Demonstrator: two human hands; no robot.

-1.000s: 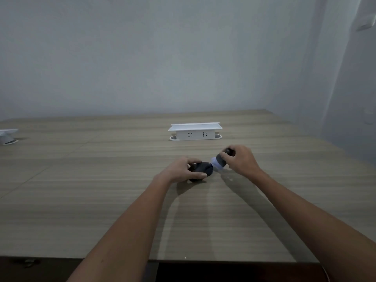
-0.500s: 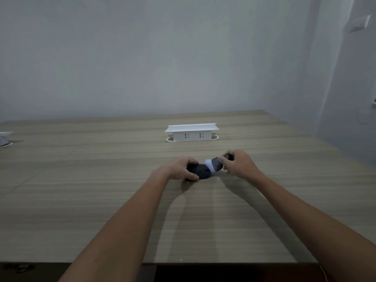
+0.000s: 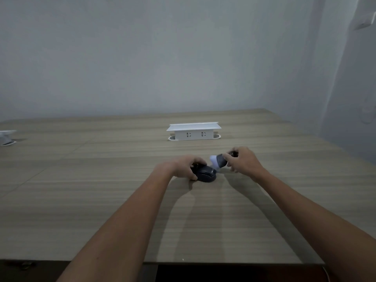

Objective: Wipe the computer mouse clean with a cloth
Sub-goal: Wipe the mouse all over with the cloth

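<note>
A dark computer mouse (image 3: 206, 173) rests on the wooden table (image 3: 101, 200) near its middle. My left hand (image 3: 183, 165) grips the mouse from the left side and holds it against the tabletop. My right hand (image 3: 243, 161) pinches a small bunched cloth (image 3: 217, 162), grey with a pale tip. The pale end of the cloth sits at the mouse's right edge; whether it touches is hard to tell. Part of the mouse is hidden under my left fingers.
A white pop-up power socket box (image 3: 193, 131) stands on the table just beyond my hands. A second white box (image 3: 7, 137) sits at the far left edge. A wall rises behind the table, and another closes in on the right.
My right hand has pulled the cloth back to the right, off the top of the mouse to its right edge. My left hand has kept its hold on the mouse.
</note>
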